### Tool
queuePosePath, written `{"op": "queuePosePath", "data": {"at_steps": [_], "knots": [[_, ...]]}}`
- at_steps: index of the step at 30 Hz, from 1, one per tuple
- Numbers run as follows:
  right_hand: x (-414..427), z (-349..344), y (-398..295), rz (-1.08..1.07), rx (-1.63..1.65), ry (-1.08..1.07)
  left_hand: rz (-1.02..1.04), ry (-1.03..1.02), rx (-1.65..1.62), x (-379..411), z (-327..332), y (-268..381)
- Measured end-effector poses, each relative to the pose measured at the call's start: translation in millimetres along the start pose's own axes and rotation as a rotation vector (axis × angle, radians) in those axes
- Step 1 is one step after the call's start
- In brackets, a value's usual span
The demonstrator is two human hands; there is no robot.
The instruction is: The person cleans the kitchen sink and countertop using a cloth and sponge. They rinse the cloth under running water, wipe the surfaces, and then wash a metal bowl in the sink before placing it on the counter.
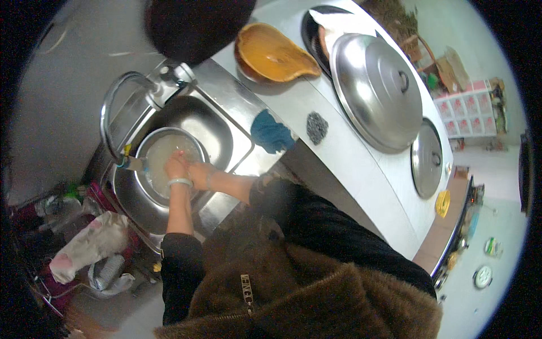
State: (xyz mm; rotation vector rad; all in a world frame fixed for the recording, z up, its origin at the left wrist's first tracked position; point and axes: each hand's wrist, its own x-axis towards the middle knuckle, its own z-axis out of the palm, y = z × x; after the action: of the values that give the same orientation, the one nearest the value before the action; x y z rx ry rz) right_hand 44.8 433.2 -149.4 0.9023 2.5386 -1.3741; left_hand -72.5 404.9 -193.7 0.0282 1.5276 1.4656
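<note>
A round metal basin [200,146] of cloudy water sits in the stainless steel sink [220,123]. My left hand [177,166], with a pale bangle at the wrist, is over the basin, its fingers at the water. My right hand [200,174] meets it at the basin's near right side, so the two hands touch or overlap. Something small and reddish shows at the fingertips; whether it is held is unclear. The curved metal faucet [106,123] arches over the basin's left side, its spout end wrapped with a cloth-like piece.
A blue cloth [271,132] lies on the sink's right edge, with a grey scouring pad [317,128] beyond it. On the white counter stand a gourd-shaped ladle [277,55], a large metal lid [377,91] and a smaller lid [427,159]. Bags and bottles crowd the lower left.
</note>
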Motion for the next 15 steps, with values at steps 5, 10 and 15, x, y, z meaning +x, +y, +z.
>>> {"op": "queuePosePath", "data": {"at_steps": [5,10,15], "knots": [[1,27,10,-0.012,-0.115,0.268,-0.201,-0.159,-0.233,19,-20,-12],[-94,-49,-13,0.069,0.215,-0.005,-0.165,-0.202,0.070,-54,6,20],[-152,-40,47,-0.011,0.591,0.420,-0.209,-0.377,0.186,-124,47,10]]}}
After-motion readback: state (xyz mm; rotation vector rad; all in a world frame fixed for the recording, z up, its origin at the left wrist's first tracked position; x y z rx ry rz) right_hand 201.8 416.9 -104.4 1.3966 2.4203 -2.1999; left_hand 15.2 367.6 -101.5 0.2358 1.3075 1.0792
